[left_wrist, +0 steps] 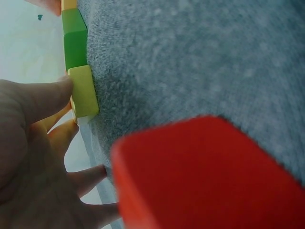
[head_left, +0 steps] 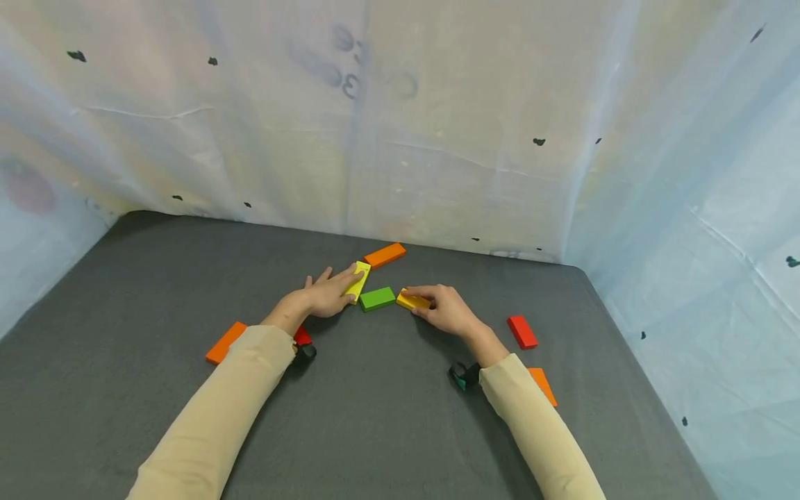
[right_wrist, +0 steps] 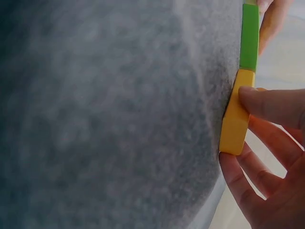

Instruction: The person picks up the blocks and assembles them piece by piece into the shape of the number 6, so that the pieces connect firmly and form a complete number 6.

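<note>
Amber block (right_wrist: 233,136): pinched in right hand (head_left: 446,309), end against green block (head_left: 378,298)

On the worktop (head_left: 375,417), toward its far edge, at the right end of green. Thumb on the near side, fingers on the far side and right end. At green's left end: yellow block (left_wrist: 85,93), set at an angle, under straight, spread fingers of left hand (head_left: 326,297); touched by thumb and index, not wrapped. Just beside yellow's far end: far orange block (head_left: 385,255). Out right, well apart: right red block (head_left: 522,332), then right orange block (head_left: 544,386), partly behind beige right sleeve (head_left: 540,423). Out left: left orange block (head_left: 223,345), by the left sleeve (head_left: 219,389), plus left red block (head_left: 303,336), mostly hidden in the head view. Beyond: translucent sheeting (head_left: 437,173) with dark specks.
</note>
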Tool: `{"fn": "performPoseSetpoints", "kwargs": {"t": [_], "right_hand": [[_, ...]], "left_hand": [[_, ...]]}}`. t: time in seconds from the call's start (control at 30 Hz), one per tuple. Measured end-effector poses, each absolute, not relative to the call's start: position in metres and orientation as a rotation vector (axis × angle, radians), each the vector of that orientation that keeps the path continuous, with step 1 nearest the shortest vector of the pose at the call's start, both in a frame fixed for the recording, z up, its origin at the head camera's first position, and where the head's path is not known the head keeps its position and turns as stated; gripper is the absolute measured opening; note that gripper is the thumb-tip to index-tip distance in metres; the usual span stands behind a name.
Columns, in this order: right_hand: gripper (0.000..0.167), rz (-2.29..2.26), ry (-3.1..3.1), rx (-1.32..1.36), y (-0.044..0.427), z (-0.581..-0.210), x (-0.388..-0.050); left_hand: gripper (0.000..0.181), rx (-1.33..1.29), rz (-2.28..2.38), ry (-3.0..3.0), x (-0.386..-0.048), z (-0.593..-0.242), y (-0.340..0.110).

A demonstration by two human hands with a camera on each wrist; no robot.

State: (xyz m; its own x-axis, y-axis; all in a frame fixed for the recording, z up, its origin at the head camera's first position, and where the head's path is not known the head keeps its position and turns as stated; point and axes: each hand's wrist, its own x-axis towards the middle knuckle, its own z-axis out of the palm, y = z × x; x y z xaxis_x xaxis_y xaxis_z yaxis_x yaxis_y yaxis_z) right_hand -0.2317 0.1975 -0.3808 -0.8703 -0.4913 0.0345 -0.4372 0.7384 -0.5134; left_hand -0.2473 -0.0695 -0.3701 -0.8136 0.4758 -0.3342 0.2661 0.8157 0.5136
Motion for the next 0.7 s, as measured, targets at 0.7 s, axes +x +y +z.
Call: {"fn": "performPoseSetpoints", "kwargs": {"t": [0.7], "right_hand": [[0.041,-0.841,2.827,-0.861,0.1979,-0.3827,-0.2246]], "left_hand": [[0.057,0.552,0.624,2.544,-0.2464,-0.3728,-0.0732]]}}
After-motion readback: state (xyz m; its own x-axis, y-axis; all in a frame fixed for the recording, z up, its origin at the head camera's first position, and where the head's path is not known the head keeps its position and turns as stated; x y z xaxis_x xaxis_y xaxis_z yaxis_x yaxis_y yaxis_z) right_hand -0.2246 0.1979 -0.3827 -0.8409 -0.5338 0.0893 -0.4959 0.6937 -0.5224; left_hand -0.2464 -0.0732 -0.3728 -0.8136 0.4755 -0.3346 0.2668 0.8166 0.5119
